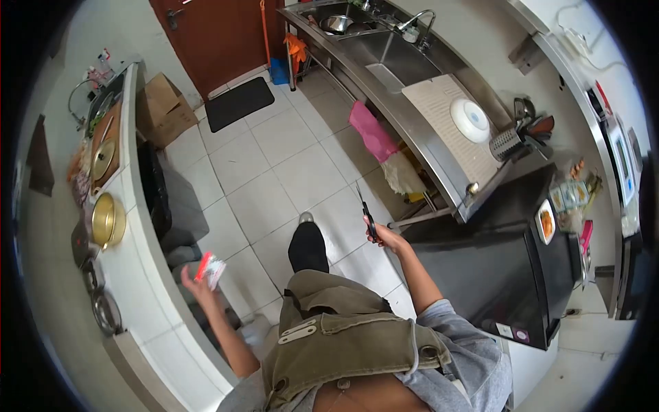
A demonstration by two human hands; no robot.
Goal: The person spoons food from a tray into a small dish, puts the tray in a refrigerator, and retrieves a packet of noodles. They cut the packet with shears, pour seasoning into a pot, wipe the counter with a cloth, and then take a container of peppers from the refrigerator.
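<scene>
My left hand (199,287) is closed on a small red and white packet (210,270), held out over the floor beside the tiled counter. The print on the packet is too small to read. In my right hand (387,238) is a pair of scissors (368,216) with black handles, its narrow metal blades pointing away from me. The two hands are well apart, one on either side of my body.
On the left runs a white tiled counter (152,288) with a golden pot (108,220). A grey bin (180,202) and a cardboard box (163,110) stand beside it. At right are a steel sink (391,58), a white bowl (470,120) and a black fridge (473,275).
</scene>
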